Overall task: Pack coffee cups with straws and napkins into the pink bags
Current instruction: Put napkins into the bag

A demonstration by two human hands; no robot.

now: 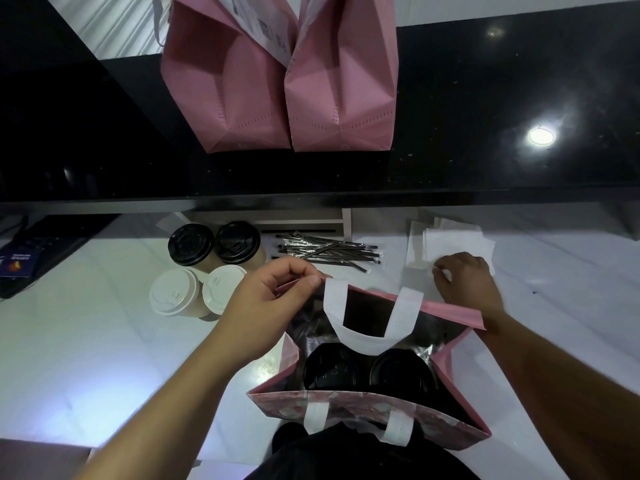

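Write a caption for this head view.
Left hand holds open pink bag with two black-lidded cups; right hand pinches white napkin.

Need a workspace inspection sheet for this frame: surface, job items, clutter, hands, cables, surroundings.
Surface: white counter, with a black glossy shelf above it.
Job's things: open pink bag holds two black-lidded cups; on the counter stand two black-lidded cups and two white-lidded cups, beside wrapped straws and napkins; two pink bags stand on the shelf.
Clutter: dark object with a blue card at the left edge.
Hands: left hand pinches the bag's rim; right hand pinches a napkin.
Cables: a dark strap or cable near the left edge, unclear.
Surroundings: ceiling light reflection on the shelf.
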